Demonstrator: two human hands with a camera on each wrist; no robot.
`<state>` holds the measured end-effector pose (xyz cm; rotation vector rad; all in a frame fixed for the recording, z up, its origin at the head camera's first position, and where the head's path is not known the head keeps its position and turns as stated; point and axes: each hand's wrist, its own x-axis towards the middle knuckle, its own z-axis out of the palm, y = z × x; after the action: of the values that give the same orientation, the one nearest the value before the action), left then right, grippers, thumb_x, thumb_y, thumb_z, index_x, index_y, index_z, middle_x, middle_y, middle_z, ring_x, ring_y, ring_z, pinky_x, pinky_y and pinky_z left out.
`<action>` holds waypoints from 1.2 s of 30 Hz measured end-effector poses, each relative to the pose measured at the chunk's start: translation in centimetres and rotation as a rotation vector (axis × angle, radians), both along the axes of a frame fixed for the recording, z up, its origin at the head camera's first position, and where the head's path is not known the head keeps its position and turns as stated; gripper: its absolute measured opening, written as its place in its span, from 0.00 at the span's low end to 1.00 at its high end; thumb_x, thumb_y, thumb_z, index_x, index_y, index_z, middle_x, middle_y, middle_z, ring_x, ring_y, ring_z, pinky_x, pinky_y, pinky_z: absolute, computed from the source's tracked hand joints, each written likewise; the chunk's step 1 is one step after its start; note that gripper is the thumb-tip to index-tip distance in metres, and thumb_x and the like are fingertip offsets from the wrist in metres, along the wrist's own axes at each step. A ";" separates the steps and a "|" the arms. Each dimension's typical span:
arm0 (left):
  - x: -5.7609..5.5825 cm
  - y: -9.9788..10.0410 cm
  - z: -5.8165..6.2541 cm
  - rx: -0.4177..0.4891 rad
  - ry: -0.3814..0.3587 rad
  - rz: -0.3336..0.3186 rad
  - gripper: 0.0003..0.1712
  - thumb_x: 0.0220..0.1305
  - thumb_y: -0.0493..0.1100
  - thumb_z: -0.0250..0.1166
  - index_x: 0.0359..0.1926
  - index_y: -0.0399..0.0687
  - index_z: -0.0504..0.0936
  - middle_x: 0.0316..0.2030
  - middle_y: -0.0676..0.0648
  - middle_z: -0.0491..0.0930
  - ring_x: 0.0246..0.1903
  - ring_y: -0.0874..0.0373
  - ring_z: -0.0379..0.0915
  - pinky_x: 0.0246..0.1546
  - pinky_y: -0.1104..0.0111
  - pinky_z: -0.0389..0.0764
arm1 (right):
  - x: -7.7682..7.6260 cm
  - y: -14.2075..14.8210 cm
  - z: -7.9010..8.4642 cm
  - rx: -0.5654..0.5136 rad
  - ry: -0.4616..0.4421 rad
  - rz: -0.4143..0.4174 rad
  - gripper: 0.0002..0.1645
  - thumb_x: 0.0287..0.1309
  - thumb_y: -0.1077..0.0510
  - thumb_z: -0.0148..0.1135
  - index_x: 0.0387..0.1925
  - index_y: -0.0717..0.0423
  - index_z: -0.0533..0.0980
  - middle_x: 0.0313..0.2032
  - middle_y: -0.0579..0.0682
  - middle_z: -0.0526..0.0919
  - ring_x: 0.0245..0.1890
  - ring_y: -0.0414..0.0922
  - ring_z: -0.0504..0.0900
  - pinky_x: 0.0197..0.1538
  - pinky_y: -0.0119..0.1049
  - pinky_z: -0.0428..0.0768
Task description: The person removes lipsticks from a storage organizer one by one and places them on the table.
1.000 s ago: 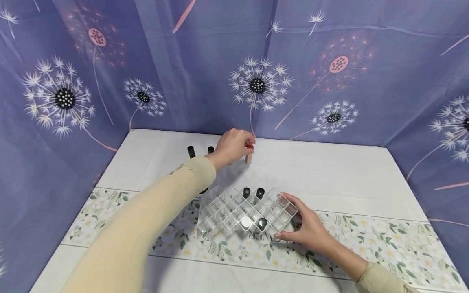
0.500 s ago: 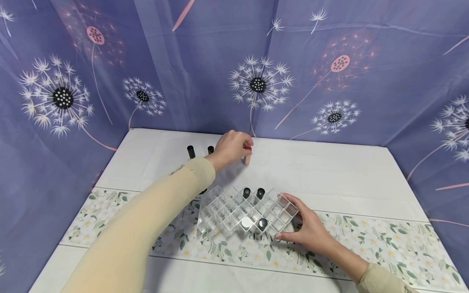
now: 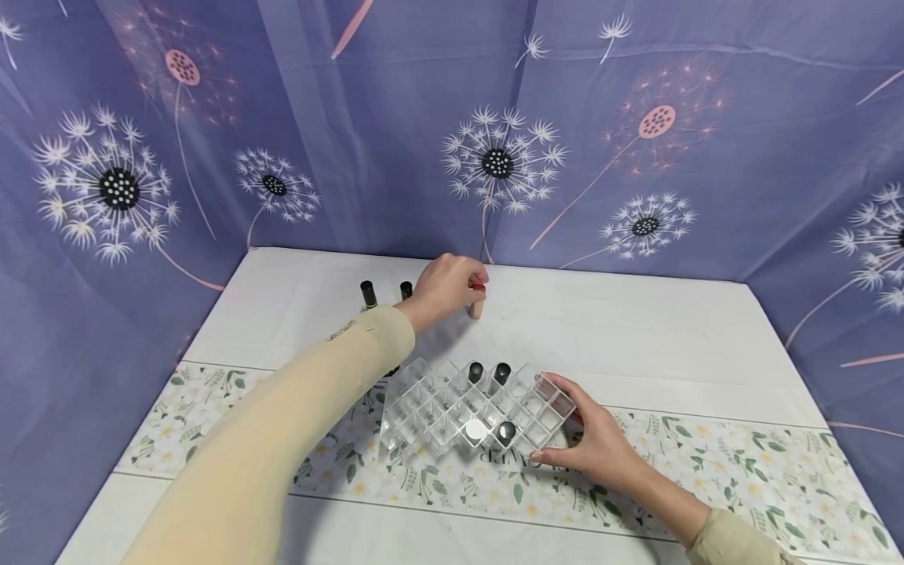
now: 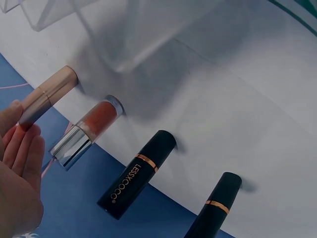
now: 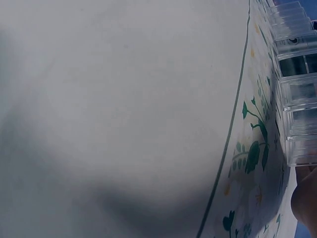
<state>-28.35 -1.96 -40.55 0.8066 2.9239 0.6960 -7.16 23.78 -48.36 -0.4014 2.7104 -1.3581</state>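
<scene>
In the head view my left hand is at the back of the table, pinching the upper end of a rose-gold lipstick tube. The left wrist view shows thumb and fingertips on one end of this lipstick tube, its other end by the white tabletop. Beside it stands an orange-red lip gloss tube with a silver cap. My right hand grips the right end of a clear divided lipstick organizer, thumb in front and fingers behind. Several dark-capped tubes and a white round top sit in its compartments.
Two black lipstick tubes with gold bands stand farther along the row. Left of the organizer, a dark object is mostly hidden by my left sleeve. A purple dandelion-patterned curtain walls the table's back and sides.
My left hand has shifted slightly left and nearer with the lipstick tube, then stays almost still. The right hand and organizer keep their place.
</scene>
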 end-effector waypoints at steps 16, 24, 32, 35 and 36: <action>0.3 -0.5 0.1 -0.008 0.004 -0.002 0.15 0.68 0.42 0.75 0.54 0.51 0.91 0.49 0.52 0.91 0.52 0.57 0.85 0.55 0.64 0.84 | 0.0 0.0 0.0 -0.010 -0.005 0.008 0.68 0.41 0.46 0.91 0.81 0.47 0.63 0.72 0.60 0.75 0.64 0.60 0.82 0.63 0.52 0.85; 0.5 -1.0 0.9 0.008 0.002 -0.006 0.17 0.71 0.45 0.74 0.58 0.50 0.90 0.53 0.50 0.90 0.55 0.56 0.84 0.58 0.62 0.84 | -0.1 -0.1 0.1 0.001 -0.011 0.003 0.69 0.40 0.45 0.92 0.81 0.47 0.62 0.73 0.61 0.74 0.64 0.61 0.82 0.64 0.54 0.84; 1.3 -1.7 2.8 0.020 -0.034 0.007 0.21 0.70 0.52 0.75 0.61 0.55 0.89 0.56 0.51 0.89 0.57 0.56 0.84 0.60 0.61 0.83 | -0.1 -0.1 0.1 -0.008 0.002 0.009 0.68 0.41 0.47 0.92 0.81 0.46 0.63 0.72 0.61 0.75 0.64 0.60 0.83 0.62 0.50 0.86; 1.7 -2.2 3.4 0.042 -0.041 0.001 0.22 0.69 0.53 0.75 0.61 0.55 0.88 0.56 0.50 0.89 0.47 0.58 0.88 0.62 0.60 0.82 | 0.0 0.0 0.0 -0.003 0.007 0.010 0.67 0.41 0.46 0.91 0.81 0.46 0.63 0.72 0.61 0.75 0.63 0.59 0.83 0.62 0.50 0.86; 1.9 -2.4 3.6 0.051 -0.045 -0.005 0.23 0.69 0.53 0.75 0.62 0.55 0.88 0.57 0.50 0.89 0.41 0.59 0.89 0.62 0.60 0.81 | 0.0 0.0 0.0 -0.003 0.007 0.010 0.67 0.41 0.46 0.91 0.81 0.46 0.63 0.72 0.61 0.75 0.63 0.59 0.83 0.62 0.51 0.86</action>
<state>-26.49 -4.36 -36.96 0.7921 2.8745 0.7809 -7.19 23.74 -48.32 -0.4210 2.7088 -1.3605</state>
